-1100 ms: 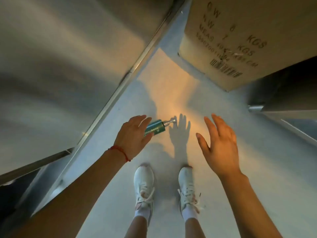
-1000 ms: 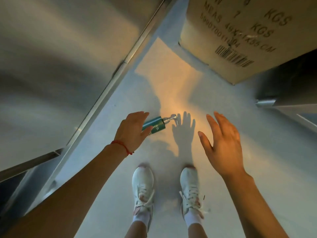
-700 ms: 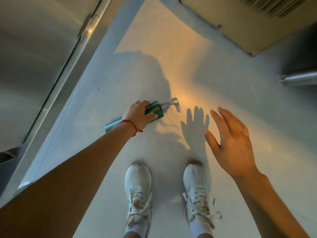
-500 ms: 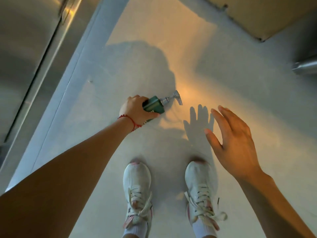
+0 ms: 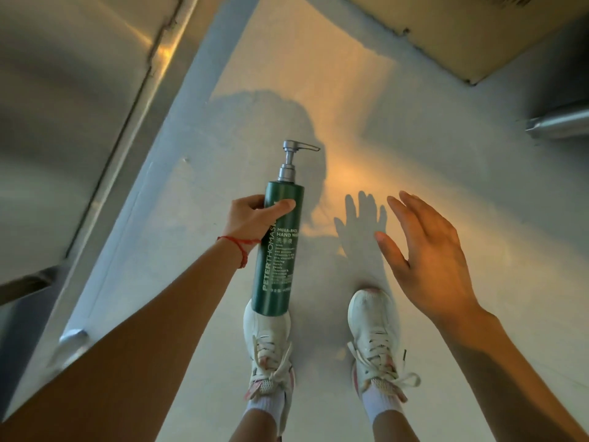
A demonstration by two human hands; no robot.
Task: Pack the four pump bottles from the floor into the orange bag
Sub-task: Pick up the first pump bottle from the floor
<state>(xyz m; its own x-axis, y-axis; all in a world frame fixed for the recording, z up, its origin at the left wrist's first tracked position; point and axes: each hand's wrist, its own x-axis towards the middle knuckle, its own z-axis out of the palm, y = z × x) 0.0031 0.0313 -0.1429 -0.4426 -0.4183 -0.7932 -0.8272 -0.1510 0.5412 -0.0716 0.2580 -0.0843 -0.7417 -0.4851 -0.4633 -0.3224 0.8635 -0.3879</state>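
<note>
Looking straight down here: closest to the camera are the two forearms and a pair of white sneakers planted on the pale grey floor. The left hand is wrapped around the upper part of a dark green pump bottle, thumb across the front and fingers curled behind, with a red string bracelet on that wrist. Half a second ago the bottle was tipped over sideways with most of it hidden behind the hand, pump pointing off to the right; now it's swung round so the whole length shows, base down near the toe of the left shoe and the silver pump head pointing away from the body, nozzle to the right. It's off the floor, held in the air, and you can read "HAND WASH" type lettering on the label. The right hand has nothing in it, fingers spread and slightly bent, hovering above the floor to the right of the bottle, much like before. Its shadow falls on the floor between the two hands. Farther out, a cardboard box sits at the floor's far right corner, and a metal panel runs along the left edge.
</note>
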